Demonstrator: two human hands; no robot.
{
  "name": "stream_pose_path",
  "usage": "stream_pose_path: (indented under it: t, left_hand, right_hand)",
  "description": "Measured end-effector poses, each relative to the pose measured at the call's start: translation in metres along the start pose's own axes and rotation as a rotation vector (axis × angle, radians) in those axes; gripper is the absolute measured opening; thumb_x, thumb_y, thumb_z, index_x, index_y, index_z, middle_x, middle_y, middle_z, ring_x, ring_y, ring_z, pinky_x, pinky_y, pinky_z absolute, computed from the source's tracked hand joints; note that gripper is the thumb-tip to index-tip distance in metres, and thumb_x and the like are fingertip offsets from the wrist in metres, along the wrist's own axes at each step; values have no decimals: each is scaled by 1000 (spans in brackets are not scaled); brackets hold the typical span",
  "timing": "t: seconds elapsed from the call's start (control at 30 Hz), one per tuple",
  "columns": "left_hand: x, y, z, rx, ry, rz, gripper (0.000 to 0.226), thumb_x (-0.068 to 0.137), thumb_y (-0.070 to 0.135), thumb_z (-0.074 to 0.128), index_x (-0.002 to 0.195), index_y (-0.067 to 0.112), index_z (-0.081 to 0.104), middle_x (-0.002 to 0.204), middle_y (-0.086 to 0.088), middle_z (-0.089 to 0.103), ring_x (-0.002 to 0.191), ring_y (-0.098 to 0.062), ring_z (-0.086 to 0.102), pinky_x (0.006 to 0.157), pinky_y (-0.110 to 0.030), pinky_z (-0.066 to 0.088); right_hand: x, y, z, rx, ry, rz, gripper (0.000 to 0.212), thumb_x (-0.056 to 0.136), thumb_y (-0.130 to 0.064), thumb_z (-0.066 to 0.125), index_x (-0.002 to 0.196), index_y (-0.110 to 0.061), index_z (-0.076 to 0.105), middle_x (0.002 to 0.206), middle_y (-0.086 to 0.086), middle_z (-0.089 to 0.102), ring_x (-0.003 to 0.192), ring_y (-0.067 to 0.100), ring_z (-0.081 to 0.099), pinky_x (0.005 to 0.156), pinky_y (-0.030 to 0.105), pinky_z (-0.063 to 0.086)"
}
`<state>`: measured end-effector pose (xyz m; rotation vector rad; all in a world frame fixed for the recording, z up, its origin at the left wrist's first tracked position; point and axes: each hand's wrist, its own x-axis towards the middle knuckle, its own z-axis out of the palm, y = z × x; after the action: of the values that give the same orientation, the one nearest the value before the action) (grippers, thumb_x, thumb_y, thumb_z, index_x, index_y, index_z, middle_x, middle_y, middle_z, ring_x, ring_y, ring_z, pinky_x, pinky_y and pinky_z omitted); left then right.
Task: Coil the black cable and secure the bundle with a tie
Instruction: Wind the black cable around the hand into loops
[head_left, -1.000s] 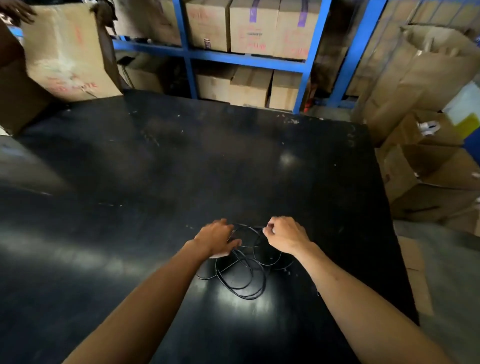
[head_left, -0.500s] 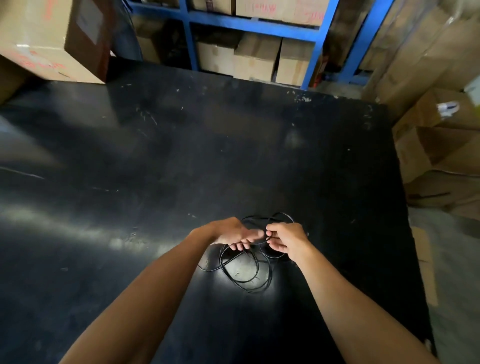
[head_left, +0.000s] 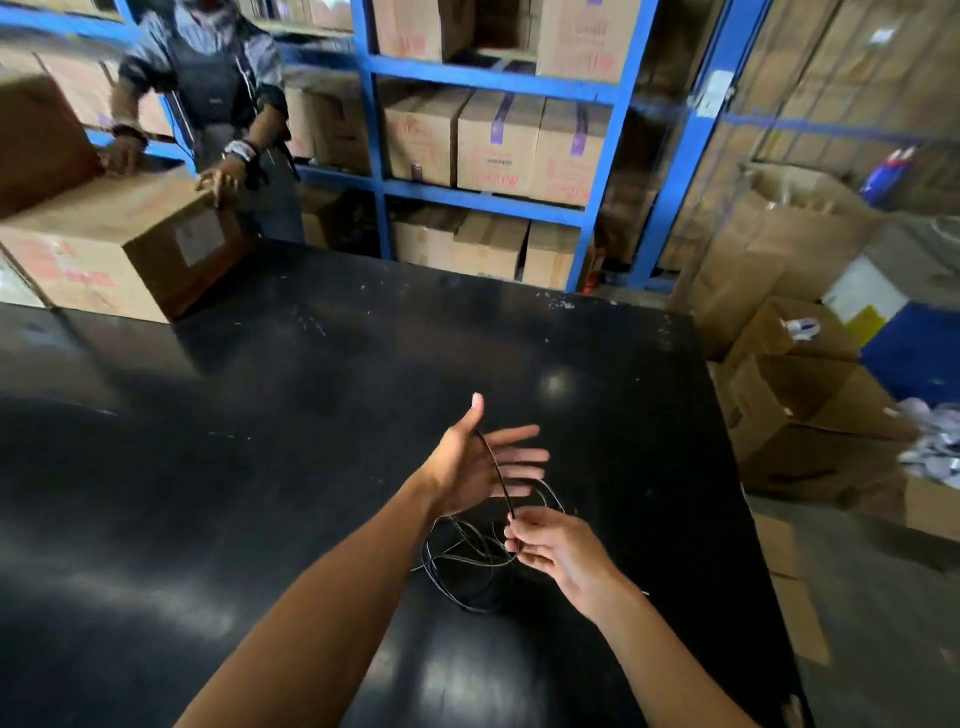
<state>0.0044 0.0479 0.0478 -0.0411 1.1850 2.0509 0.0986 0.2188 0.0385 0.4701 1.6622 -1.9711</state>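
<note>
Your left hand (head_left: 475, 467) is spreading open, palm up. Your right hand (head_left: 558, 553) is pinching the black cable (head_left: 470, 564), its taut strand running up across your left palm.

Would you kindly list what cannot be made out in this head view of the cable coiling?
- Thin black cable: its ends and loop count are lost against the glossy black table.
- Tie: none can be made out; too small or absent.
- Right hand: its pinching fingertips hide the stretch of cable they hold.
- Open left hand: one strand crosses the palm; where it continues is unclear.
</note>
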Motion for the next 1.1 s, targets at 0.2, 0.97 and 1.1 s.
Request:
stream_pose_path:
  t: [0.2,0.97,1.1]
  left_hand:
    - [-22,17,33,16,-119,98,93,87,79,37,142,6,53,148,-21,51,138,-38,46,118,-55,26]
    - [-97,118,72,264,-684,-205,81,97,72,11,160,21,14,164,-27,5,148,-54,5,107,-82,4]
    - [-96,98,62,485,-409,-345,83,94,74,11,156,22,30,163,-22,24,148,-51,14,108,-81,11]
  right_hand:
    - [-26,-7,9,-3,-81,-94,11,92,-1,69,101,-6,74,86,7,76,79,19,71,87,34,49]
    - [-10,-72,-22,-301,47,-342,57,62,-53,86,85,-3,72,53,-6,44,43,10,40,60,31,53]
    - [-12,-137,-28,-460,76,-422,52,69,-57,83,83,-7,79,55,-5,53,46,11,50,58,28,54]
